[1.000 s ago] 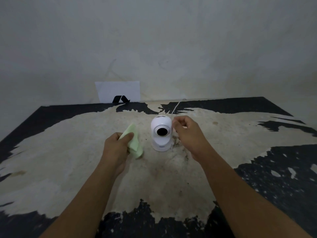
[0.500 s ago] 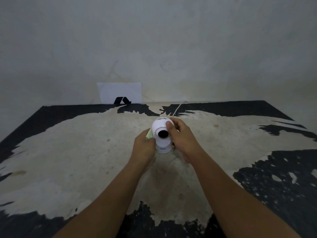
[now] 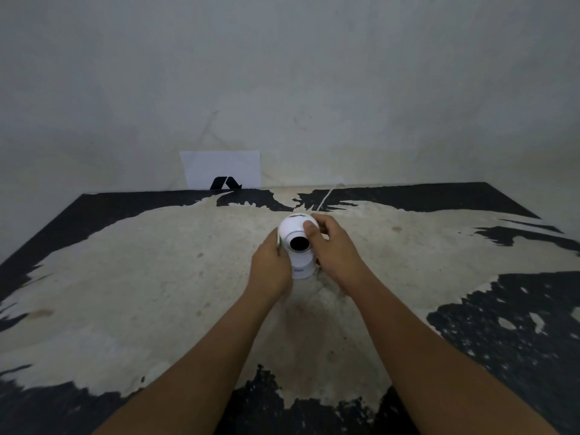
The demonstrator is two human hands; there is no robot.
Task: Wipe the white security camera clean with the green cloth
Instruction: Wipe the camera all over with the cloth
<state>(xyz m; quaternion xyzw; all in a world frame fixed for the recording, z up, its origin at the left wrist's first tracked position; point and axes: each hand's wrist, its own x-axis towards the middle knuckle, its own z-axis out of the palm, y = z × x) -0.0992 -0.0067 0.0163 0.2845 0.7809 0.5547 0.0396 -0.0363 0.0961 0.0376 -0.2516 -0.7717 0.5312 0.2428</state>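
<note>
The white security camera (image 3: 296,238) stands upright on the worn table (image 3: 157,277), its dark round lens facing me. My right hand (image 3: 332,249) grips the camera's round head from the right, thumb on its front. My left hand (image 3: 271,268) presses the green cloth (image 3: 278,239) against the camera's left side. Only a thin pale-green edge of the cloth shows between my fingers and the camera. The camera's base is partly hidden by both hands.
A thin white cable (image 3: 326,197) runs from behind the camera to the table's far edge. A white card (image 3: 221,167) with a black mark leans against the wall at the back left. The tabletop is black with a large worn pale patch.
My left hand moved right with the green cloth, from beside the camera to against its left side. My right hand closed onto the camera's head and has stayed there.
</note>
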